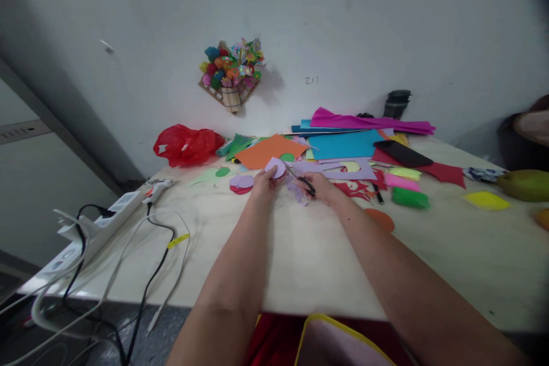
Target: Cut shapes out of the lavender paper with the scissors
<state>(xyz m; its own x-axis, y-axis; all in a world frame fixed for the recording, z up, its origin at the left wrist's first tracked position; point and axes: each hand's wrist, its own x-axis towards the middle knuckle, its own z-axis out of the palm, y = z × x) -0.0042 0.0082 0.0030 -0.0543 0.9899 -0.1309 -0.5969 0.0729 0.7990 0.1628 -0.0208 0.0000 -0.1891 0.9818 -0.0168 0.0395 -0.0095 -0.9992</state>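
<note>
Near the middle of the table, my left hand pinches a piece of light purple paper with a partly rounded outline. My right hand is closed around the dark handles of a pair of scissors, whose blades point left to the edge of that paper. Curled purple scraps lie just below the scissors. To the left of my left hand, light purple paper circles rest over a red one. A larger purple sheet with cut-out openings lies behind my right hand.
Coloured sheets, an orange one and a blue one among them, cover the table's back. A black phone lies right. Several bright packets sit nearby. A red plastic bag, a power strip and cables occupy the left.
</note>
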